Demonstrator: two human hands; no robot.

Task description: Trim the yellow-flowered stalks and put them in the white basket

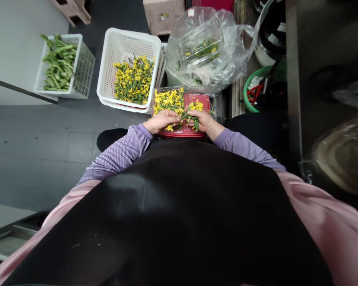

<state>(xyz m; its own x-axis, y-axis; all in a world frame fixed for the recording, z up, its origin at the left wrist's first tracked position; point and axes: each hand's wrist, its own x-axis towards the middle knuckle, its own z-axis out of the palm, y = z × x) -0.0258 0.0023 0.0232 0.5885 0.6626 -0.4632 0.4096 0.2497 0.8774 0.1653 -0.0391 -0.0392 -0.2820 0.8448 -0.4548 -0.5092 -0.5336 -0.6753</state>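
In front of my apron, a clear plastic box (154,95) holds a heap of flower-tipped baby cucumbers (168,99), green with yellow blossoms. My left hand (164,120) is at this heap, thumb and fingers pinched on a green piece between the two hands. Over the right half of the box, where red shows through (205,102), my right hand (205,120) is closed round a small bunch of the baby cucumbers (194,115). Their yellow ends point away from me. The fingertips of both hands nearly meet, and the exact grip is partly hidden.
A white basket (106,65) with more flowering baby cucumbers stands to the left. Beyond it is a white basket (82,75) of thick green stalks. A clear plastic bag (238,51) with packed boxes lies ahead. To the right are a green basin (250,79) and a metal counter (294,79).
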